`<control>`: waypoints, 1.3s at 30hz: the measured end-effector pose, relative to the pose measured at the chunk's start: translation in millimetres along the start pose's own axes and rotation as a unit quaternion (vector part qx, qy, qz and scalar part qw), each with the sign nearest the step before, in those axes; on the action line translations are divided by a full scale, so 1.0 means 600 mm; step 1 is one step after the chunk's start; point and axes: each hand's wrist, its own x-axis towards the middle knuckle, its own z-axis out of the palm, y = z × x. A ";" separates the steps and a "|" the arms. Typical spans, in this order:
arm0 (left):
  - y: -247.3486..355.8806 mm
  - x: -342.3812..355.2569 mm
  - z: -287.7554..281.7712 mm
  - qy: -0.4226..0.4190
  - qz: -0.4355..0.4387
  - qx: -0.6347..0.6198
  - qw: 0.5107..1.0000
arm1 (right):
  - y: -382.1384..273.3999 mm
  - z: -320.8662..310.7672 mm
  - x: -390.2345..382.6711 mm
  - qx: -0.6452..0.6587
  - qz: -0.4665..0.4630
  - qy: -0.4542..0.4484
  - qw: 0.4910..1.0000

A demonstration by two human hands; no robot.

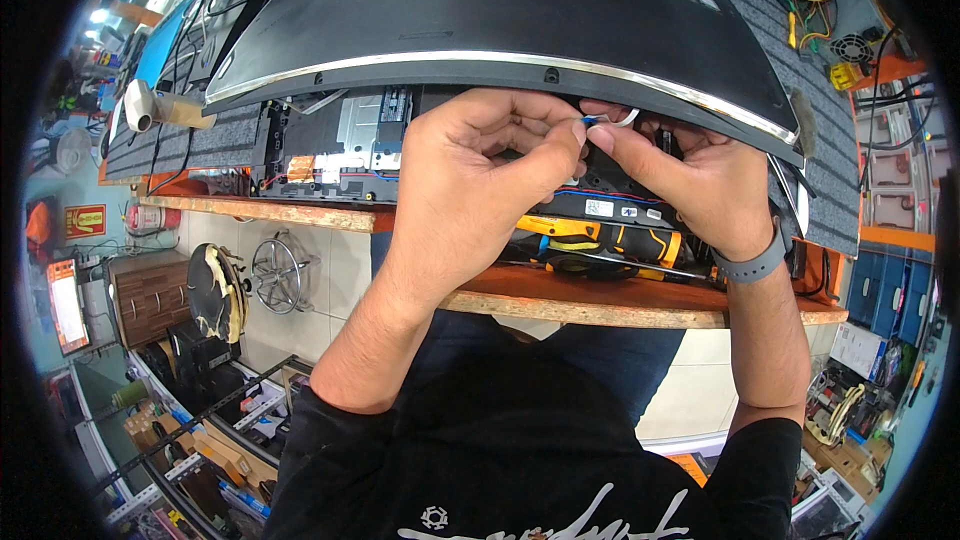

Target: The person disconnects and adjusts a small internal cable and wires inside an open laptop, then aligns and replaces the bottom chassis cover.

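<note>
While your left hand (485, 162) and right hand (700, 180) both pinch a thin, blue-tipped white cable (629, 118), the opened black chassis (345, 140) lies just below it along the counter's (270, 212) near edge, under a tilted black panel (450, 20).

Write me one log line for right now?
left hand: pinching white strip | right hand: pinching same strip | black panel: over open casing

Black panel (480, 25) cut off at top edge; hides part of open chassis (350, 135) and some right hand (705, 175) fingers. White strip (629, 120), upper centre: blue end too small to identify.
</note>
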 end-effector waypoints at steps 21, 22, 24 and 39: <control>-0.003 -0.006 0.014 0.055 0.109 0.149 0.981 | 0.003 -0.006 -0.004 -0.183 -0.074 -0.025 0.980; -0.003 -0.006 0.015 0.055 0.116 0.148 0.981 | 0.007 -0.006 -0.003 -0.206 -0.097 -0.024 0.973; -0.007 -0.005 0.014 0.052 0.122 0.137 0.982 | 0.008 -0.008 -0.004 -0.205 -0.090 -0.032 0.974; 0.000 0.004 -0.003 -0.024 -0.045 -0.055 0.997 | 0.018 -0.004 -0.005 -0.134 -0.099 -0.020 0.986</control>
